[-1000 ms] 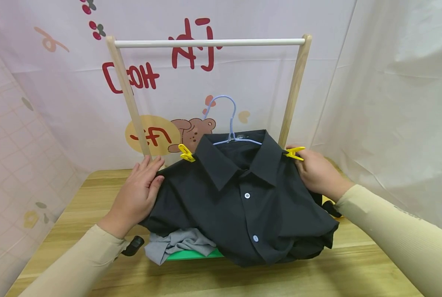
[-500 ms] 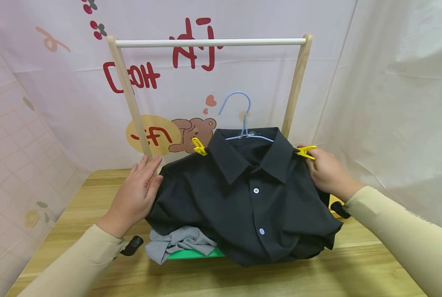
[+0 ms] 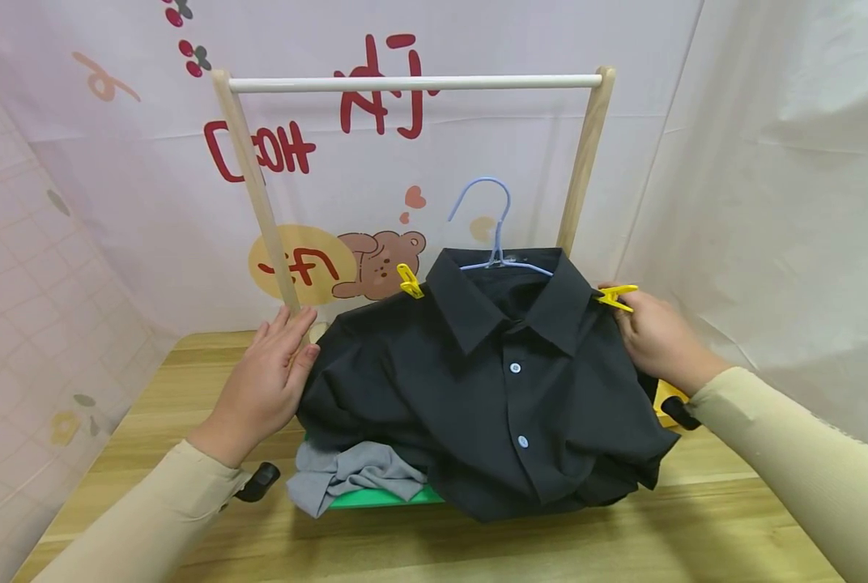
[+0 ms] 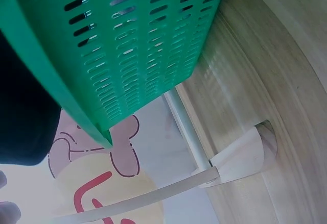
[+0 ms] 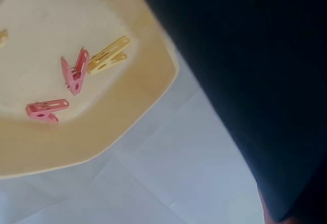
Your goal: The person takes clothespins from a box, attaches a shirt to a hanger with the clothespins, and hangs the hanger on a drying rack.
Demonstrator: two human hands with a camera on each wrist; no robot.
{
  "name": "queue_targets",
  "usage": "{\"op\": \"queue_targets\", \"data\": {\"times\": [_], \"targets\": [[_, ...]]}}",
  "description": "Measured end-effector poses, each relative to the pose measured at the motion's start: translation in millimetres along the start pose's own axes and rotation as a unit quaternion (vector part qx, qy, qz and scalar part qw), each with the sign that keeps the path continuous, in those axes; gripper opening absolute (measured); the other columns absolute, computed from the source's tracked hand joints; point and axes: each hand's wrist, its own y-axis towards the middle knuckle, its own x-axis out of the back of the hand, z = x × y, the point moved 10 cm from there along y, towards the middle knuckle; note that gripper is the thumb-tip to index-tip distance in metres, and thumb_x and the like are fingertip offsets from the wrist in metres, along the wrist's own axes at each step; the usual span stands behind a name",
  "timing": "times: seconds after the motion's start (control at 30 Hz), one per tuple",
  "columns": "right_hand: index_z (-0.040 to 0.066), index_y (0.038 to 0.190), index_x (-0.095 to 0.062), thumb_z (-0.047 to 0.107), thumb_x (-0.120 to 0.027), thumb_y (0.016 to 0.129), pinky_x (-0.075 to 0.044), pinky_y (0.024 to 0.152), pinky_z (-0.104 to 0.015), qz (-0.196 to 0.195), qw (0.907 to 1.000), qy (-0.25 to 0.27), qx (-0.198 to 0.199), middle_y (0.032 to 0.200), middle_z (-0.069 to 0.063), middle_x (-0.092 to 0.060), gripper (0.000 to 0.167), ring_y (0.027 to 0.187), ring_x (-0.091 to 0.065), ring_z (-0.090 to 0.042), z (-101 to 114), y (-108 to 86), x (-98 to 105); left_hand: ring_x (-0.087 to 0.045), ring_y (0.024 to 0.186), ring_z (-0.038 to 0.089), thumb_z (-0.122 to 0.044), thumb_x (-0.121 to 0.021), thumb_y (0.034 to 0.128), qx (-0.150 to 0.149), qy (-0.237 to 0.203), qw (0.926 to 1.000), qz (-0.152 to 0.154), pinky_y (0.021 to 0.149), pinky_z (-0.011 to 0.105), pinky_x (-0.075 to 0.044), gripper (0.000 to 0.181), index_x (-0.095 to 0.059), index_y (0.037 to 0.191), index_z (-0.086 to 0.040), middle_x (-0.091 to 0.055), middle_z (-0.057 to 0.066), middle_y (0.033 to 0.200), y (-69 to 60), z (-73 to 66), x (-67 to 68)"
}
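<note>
Both forearms are reaching in from the lower corners. The left hand (image 3: 262, 387) is pointing its straight fingers away, the thumb lying at the shirt's (image 3: 470, 405) sleeve; whether it is touching, one cannot tell. The right hand (image 3: 663, 336) is gripping the shirt's shoulder beside a yellow clip (image 3: 614, 298). The shirt is covering part of a grey cloth (image 3: 357, 471) and a green basket (image 3: 386, 499). Its hanger (image 3: 499, 235) is rising from the collar, below the rack (image 3: 248, 158) bar.

The left wrist view is revealing the basket's slotted side and, farther, a rack foot (image 4: 242, 156). The right wrist view is showing pink and yellow pegs (image 5: 76, 73) inside a bowl (image 5: 148, 83), which the right arm is mostly hiding in the head view.
</note>
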Motion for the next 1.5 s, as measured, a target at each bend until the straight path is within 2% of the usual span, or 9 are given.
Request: {"op": "queue_targets", "data": {"times": [0.17,0.37,0.67,0.8,0.9,1.03,1.27,1.4,1.5], "targets": [[-0.005,0.146,-0.055,0.004,-0.043,0.109,-0.055,0.092,-0.064,-0.003,0.9999,0.004,-0.011,0.141,-0.036,-0.059,0.039,0.114,-0.066,-0.052,-9,-2.1,2,-0.032,0.155,0.051,-0.027,-0.052,0.1115,0.007,-0.001,0.9999,0.011,0.129,0.065,-0.022,0.055,-0.044,0.159,0.000,-0.047,0.022,0.162,-1.2,2.2,-1.7],[-0.007,0.150,-0.049,0.008,-0.040,0.112,-0.049,0.102,-0.068,0.024,0.9990,0.012,-0.035,0.148,-0.037,-0.052,0.042,0.127,-0.058,-0.055,-22,-3.9,0,-0.030,0.156,0.052,-0.030,-0.051,0.1119,0.012,-0.001,0.9996,0.027,0.129,0.067,-0.020,0.057,-0.042,0.159,0.001,-0.045,0.023,0.162,-2.3,5.0,-6.5],[-0.009,0.152,-0.045,0.009,-0.037,0.113,-0.051,0.087,-0.057,0.032,0.9977,0.019,-0.057,0.152,-0.039,-0.047,0.044,0.119,-0.060,-0.051,-36,-7.0,2,-0.029,0.156,0.053,-0.033,-0.050,0.1122,0.027,0.002,0.9984,0.050,0.127,0.069,-0.019,0.060,-0.040,0.160,0.002,-0.042,0.025,0.164,-4.3,8.6,-11.6],[-0.009,0.152,-0.046,0.011,-0.035,0.113,-0.051,0.087,-0.057,0.038,0.9971,0.017,-0.063,0.150,-0.041,-0.047,0.045,0.115,-0.060,-0.051,-42,-7.7,4,-0.028,0.156,0.053,-0.033,-0.049,0.1123,0.035,0.006,0.9974,0.062,0.127,0.071,-0.018,0.060,-0.039,0.161,0.002,-0.041,0.024,0.164,-6.0,11.2,-14.4],[-0.009,0.152,-0.046,0.011,-0.035,0.113,-0.051,0.084,-0.056,0.038,0.9970,0.016,-0.066,0.148,-0.041,-0.049,0.045,0.107,-0.061,-0.049,-45,-8.0,4,-0.027,0.156,0.054,-0.034,-0.049,0.1124,0.040,0.008,0.9965,0.073,0.127,0.071,-0.016,0.061,-0.038,0.161,0.002,-0.041,0.024,0.165,-7.4,12.8,-17.2],[-0.009,0.151,-0.047,0.011,-0.035,0.113,-0.048,0.075,-0.047,0.031,0.9975,0.008,-0.063,0.146,-0.042,-0.050,0.044,0.092,-0.061,-0.041,-48,-9.0,6,-0.026,0.156,0.054,-0.036,-0.048,0.1126,0.043,0.012,0.9955,0.084,0.127,0.071,-0.015,0.062,-0.037,0.161,0.002,-0.041,0.024,0.165,-8.7,14.7,-21.3],[-0.011,0.152,-0.043,0.012,-0.033,0.114,-0.041,0.051,-0.034,0.035,0.9968,0.014,-0.071,0.146,-0.043,-0.049,0.045,0.062,-0.050,-0.027,-53,-12.3,7,-0.022,0.157,0.056,-0.040,-0.046,0.1127,0.048,0.012,0.9930,0.107,0.127,0.072,-0.015,0.066,-0.035,0.162,0.001,-0.039,0.023,0.166,-11.0,19.2,-32.1],[-0.015,0.147,-0.043,0.012,-0.033,0.114,-0.041,0.050,-0.035,0.037,0.9958,0.019,-0.081,0.112,-0.037,-0.061,0.044,0.056,-0.047,-0.024,-58,-14.2,8,-0.022,0.156,0.057,-0.038,-0.051,0.1115,0.055,0.019,0.9905,0.124,0.126,0.073,-0.014,0.066,-0.034,0.163,0.001,-0.037,0.022,0.168,-12.8,21.7,-38.7],[-0.019,0.141,-0.044,0.011,-0.034,0.114,-0.040,0.053,-0.036,0.034,0.9957,0.013,-0.085,0.091,-0.026,-0.057,0.042,0.057,-0.047,-0.024,-61,-15.5,10,-0.022,0.156,0.057,-0.035,-0.054,0.1101,0.061,0.024,0.9886,0.135,0.126,0.074,-0.015,0.066,-0.035,0.162,0.001,-0.037,0.024,0.167,-14.1,22.8,-42.2]]}}
